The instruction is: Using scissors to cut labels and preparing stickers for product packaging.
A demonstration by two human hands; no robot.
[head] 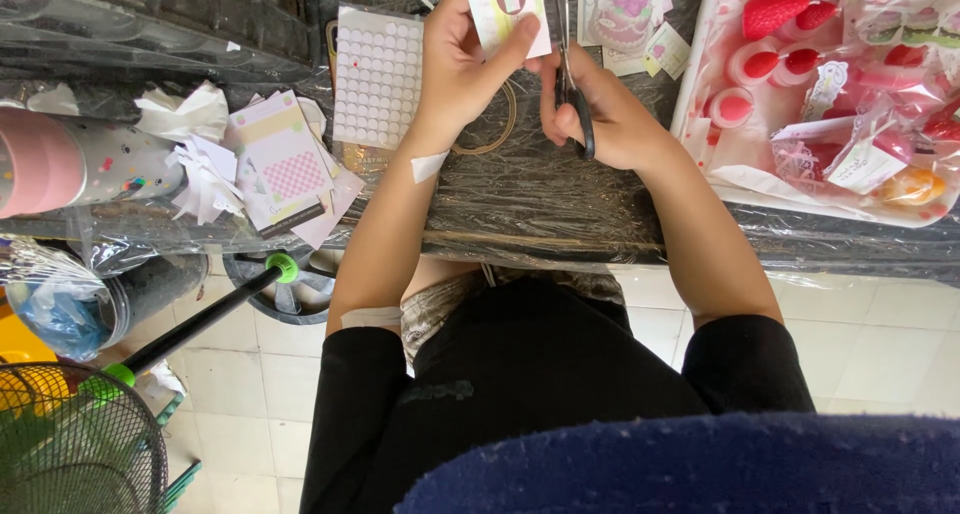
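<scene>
Trimming step judged in hand: small card at 12 o'clock is pinched by left hand; scissors are gripped by right hand above the table. Sticker sheet at 10 o'clock. Next cut needs card fed squarely between the blades.

Both bare forearms extend from black sleeves toward 12 o'clock and converge at the hands. The left hand is raised, thumb and fingers pinched closed, wrist slightly flexed. The right hand sits at its 3 o'clock side, fingers curled closed, knuckles toward 12 o'clock, the two hands touching.
</scene>
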